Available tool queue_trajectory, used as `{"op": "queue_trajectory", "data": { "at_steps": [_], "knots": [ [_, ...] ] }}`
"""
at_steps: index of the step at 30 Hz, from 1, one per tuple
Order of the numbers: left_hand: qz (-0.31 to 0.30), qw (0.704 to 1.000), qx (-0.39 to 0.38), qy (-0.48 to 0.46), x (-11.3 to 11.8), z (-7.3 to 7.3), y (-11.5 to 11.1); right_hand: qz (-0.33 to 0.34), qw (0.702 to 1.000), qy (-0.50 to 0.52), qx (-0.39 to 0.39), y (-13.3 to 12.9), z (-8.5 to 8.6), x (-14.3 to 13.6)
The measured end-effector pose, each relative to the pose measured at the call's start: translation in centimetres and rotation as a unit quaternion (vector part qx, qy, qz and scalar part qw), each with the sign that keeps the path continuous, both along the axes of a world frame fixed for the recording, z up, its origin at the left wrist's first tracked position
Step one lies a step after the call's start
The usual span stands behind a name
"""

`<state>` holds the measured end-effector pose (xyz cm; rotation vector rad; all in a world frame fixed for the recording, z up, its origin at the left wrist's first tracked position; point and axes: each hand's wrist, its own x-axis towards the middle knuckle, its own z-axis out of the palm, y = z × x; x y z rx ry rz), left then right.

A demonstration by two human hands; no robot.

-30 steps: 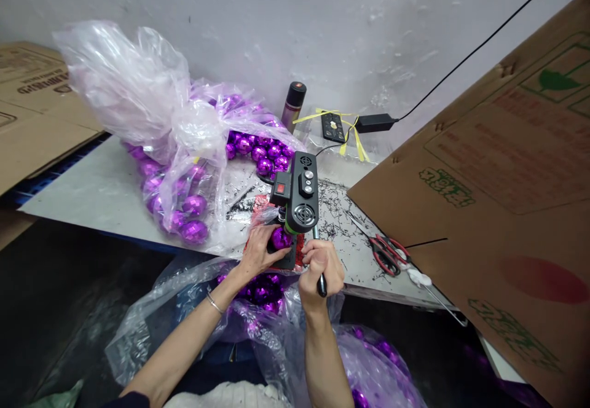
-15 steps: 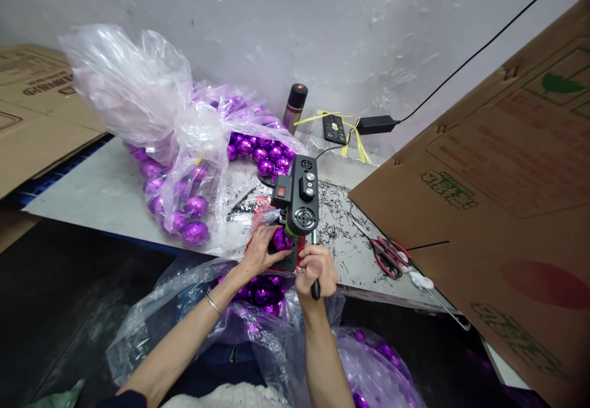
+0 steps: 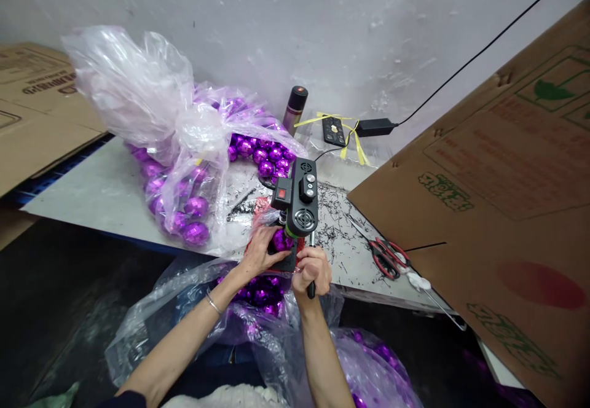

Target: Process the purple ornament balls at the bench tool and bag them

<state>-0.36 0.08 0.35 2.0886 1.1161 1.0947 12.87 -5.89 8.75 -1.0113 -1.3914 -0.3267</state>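
Near the table's front edge, my left hand [image 3: 260, 254] grips a shiny purple faceted ball [image 3: 281, 240] between thumb and fingers. The ball sits under the front end of a black machine [image 3: 303, 199] with round vents, knobs and a red switch. Wrapped round the black lever handle [image 3: 311, 288] of that machine is my right hand [image 3: 314, 270], just right of the ball. A black base plate [image 3: 288, 263] and red material show beneath the ball.
Bagged purple balls [image 3: 196, 206] stand left, with more in plastic [image 3: 262, 291] below my hands. Red-handled scissors [image 3: 389, 257] lie right, beside a large cardboard box [image 3: 483, 211]. Behind are a dark canister [image 3: 295, 107], a phone-like object [image 3: 333, 130] and a power adapter [image 3: 375, 127].
My right hand and the lever handle have shifted slightly left. My left hand keeps its hold on the ball.
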Motion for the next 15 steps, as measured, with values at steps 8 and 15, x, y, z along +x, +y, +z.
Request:
{"op": "queue_trajectory", "data": {
  "at_steps": [8, 15],
  "knots": [
    [-0.004, 1.0, -0.001, -0.007, 0.15, -0.38, 0.19, 0.012, 1.0, -0.012, 0.001, 0.12, -0.37, 0.44],
    [-0.004, 1.0, -0.013, -0.009, 0.21, -0.55, 0.29, 0.019, 0.999, -0.023, 0.019, 0.49, -0.71, 0.85]
  ]
}}
